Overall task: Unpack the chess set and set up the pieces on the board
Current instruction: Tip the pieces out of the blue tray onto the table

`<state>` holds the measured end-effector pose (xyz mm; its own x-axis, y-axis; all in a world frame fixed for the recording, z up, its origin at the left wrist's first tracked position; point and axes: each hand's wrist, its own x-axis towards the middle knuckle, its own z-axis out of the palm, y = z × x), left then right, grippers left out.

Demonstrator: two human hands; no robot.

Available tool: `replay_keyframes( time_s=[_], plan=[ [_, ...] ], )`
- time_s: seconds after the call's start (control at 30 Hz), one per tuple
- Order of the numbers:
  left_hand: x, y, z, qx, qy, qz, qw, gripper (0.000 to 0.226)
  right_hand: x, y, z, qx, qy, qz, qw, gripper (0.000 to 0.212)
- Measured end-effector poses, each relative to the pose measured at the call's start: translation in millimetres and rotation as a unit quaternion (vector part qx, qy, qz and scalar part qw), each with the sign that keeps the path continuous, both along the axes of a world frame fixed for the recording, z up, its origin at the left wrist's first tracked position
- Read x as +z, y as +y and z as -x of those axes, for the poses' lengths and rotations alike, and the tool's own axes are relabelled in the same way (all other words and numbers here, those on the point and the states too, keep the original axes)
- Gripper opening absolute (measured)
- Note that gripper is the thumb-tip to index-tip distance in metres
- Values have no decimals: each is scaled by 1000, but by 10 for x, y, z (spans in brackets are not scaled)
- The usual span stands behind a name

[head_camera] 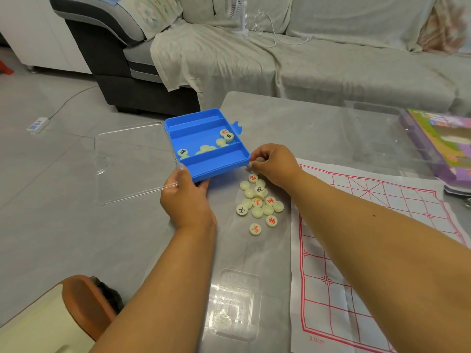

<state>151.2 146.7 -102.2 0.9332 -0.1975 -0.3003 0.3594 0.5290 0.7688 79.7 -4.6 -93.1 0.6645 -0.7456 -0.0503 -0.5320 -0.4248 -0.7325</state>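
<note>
A grey sofa point(331, 47) draped in a pale cover fills the far side of the room, with a small white fan point(240, 16) and a white cable point(275, 34) lying on its seat. In front of it stands the grey glossy worktop point(293, 118). On the right part of the worktop lies the paper board point(356, 250), white with a red grid, flat and partly under the right forearm. A purple boxed item point(438, 143) sits at the far right edge.

The blue plastic case point(206, 143) is held tilted above the near left corner of the worktop, its clear lid point(130, 161) swung open to the left, over the floor. The case has three long compartments; the middle one holds a few round pale pieces point(224, 136), some against its right end and some towards its left.

The left hand point(186, 197) grips the case at its near left corner, thumb on top and fingers curled beneath. The right hand point(275, 164) is at the case's near right corner, its fingers curled; they seem to pinch a piece there, though the view is too cramped to be sure.

Just below that hand, a loose heap of pieces point(257, 205) lies on the worktop beside the board's left edge, some showing red or black characters, others face down.

A white power strip point(38, 123) lies on the floor to the far left.
</note>
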Motion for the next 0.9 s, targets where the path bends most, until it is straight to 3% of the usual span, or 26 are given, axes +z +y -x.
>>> replay_keyframes(
  time_s=[0.07, 0.2, 0.33, 0.4, 0.47, 0.53, 0.63, 0.73, 0.8, 0.9],
  plan=[
    [2, 1, 0, 2, 0, -3, 1000, 26, -16, 11, -6, 4, 6, 9, 1000, 3],
    [6, 4, 1, -1, 2, -2, 1000, 25, -7, -29, 12, -49, -84, -34, 995, 5],
    [6, 12, 2, -2, -3, -1, 1000, 17, -4, -68, 44, -76, -81, -35, 993, 30],
    [5, 12, 4, -4, -9, -1, 1000, 15, 26, -81, 37, -121, -126, -28, 984, 33],
    [5, 10, 10, -8, -18, -9, 1000, 15, 118, -81, 1, -154, -191, 14, 969, 22],
    [7, 6, 27, -17, -31, -18, 999, 15, 229, -48, -68, -124, -211, 101, 964, 17],
    [12, 7, 55, -33, -53, -30, 998, 17, 365, 55, -213, 3, -159, 238, 958, 23],
    [17, 14, 60, -39, -57, -28, 997, 21, 356, 91, -348, 119, 2, 362, 925, 39],
    [21, 16, 55, -41, -54, -27, 997, 25, 323, 105, -375, 136, 87, 448, 879, 46],
    [21, 16, 52, -46, -52, -31, 997, 22, 315, 143, -378, 131, 125, 495, 850, 50]
  ],
)
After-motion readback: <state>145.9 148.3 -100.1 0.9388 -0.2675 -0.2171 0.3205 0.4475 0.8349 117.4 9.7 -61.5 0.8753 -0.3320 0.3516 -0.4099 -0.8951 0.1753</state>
